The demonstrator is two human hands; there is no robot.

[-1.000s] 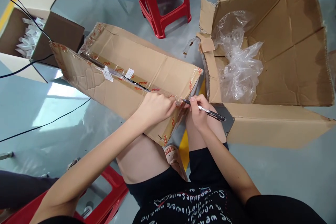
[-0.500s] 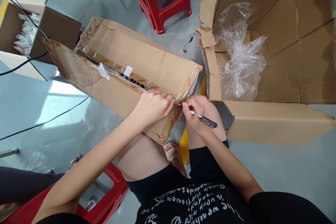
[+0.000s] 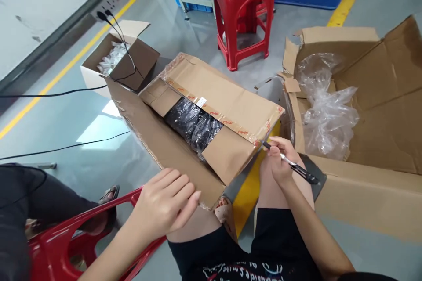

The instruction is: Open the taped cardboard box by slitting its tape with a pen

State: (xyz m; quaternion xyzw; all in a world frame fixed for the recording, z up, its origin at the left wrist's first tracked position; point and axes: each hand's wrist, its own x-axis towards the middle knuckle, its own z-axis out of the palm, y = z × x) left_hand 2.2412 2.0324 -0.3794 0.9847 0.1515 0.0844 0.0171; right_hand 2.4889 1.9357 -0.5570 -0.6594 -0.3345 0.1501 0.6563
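I see the long carton [image 3: 198, 114] lying across the knees, btwn both hands, flaps open w/ black plastic-wrapped contents [image 3: 194, 125] showing in the gap. Left hand [image 3: 165, 204] is released, fingers loosely curled, palm down, touching or just off the carton's near flap edge; can't tell which. Right hand [image 3: 280, 162] is closed around a black pen [image 3: 292, 164], tip up against the taped corner of the far flap. Big open box [image 3: 362, 184] w/ clear plastic bag [image 3: 326, 109] sits just right of that hand on the floor. Red stool [image 3: 245, 9] beyond the carton.
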